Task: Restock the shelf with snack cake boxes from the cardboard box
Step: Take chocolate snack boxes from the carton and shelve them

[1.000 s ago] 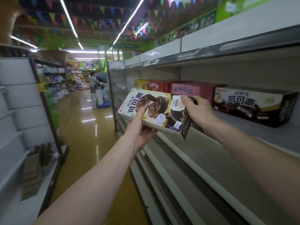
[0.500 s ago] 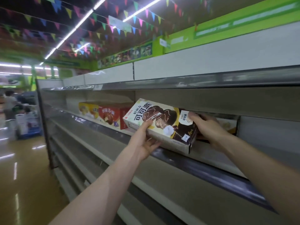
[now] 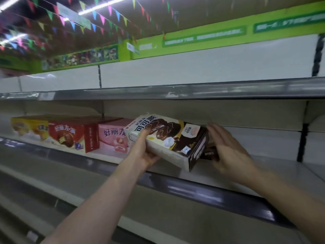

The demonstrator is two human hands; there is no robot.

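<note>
The left hand (image 3: 142, 154) grips a tilted white-and-brown snack cake box (image 3: 168, 140) with its fingers (image 3: 145, 132) curled over the near end, while the right hand (image 3: 226, 152), fingers straight, touches a dark box (image 3: 210, 153) behind it on the shelf (image 3: 263, 175), just beside the pink box (image 3: 112, 138).

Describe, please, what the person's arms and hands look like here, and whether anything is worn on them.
Both forearms are bare as far as the frame shows: no sleeves in view. The left hand and the right hand wear no gloves, and no watch, bracelet or ring shows on either wrist or on the visible fingers.
</note>
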